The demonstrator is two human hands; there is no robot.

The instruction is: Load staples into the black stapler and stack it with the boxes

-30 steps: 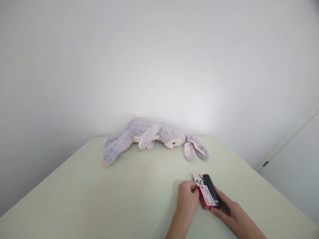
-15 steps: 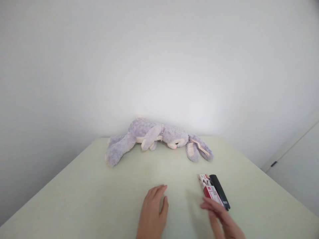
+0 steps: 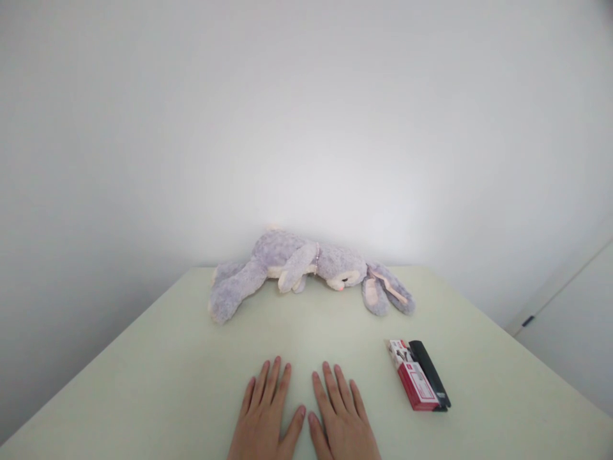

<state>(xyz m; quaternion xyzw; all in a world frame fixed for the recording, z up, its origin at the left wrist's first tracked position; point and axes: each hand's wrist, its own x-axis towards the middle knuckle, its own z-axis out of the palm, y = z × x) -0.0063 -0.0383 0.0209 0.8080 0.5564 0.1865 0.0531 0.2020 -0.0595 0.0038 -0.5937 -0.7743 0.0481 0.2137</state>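
My left hand [image 3: 265, 412] lies flat on the pale green table [image 3: 158, 364], palm down with its fingers spread. Beside it, my right hand [image 3: 341, 412] rests the same way, and the two thumbs point toward each other with a small gap between. Neither hand holds anything. To the right of my right hand are a red and white box [image 3: 417, 386], a small white packet with printed pictures [image 3: 399, 350] and a black stapler [image 3: 430, 374], lying close together.
A lavender plush rabbit [image 3: 278, 252] lies on its side along the table's back edge, ears [image 3: 387, 291] to the right. Behind it rises a plain white wall [image 3: 306, 128]. A pale panel with a small dark fitting [image 3: 528, 321] is at the right.
My right hand has moved left, away from the box and stapler, and flattened onto the table. My left hand has shifted left and spread its fingers. The view has tilted slightly.
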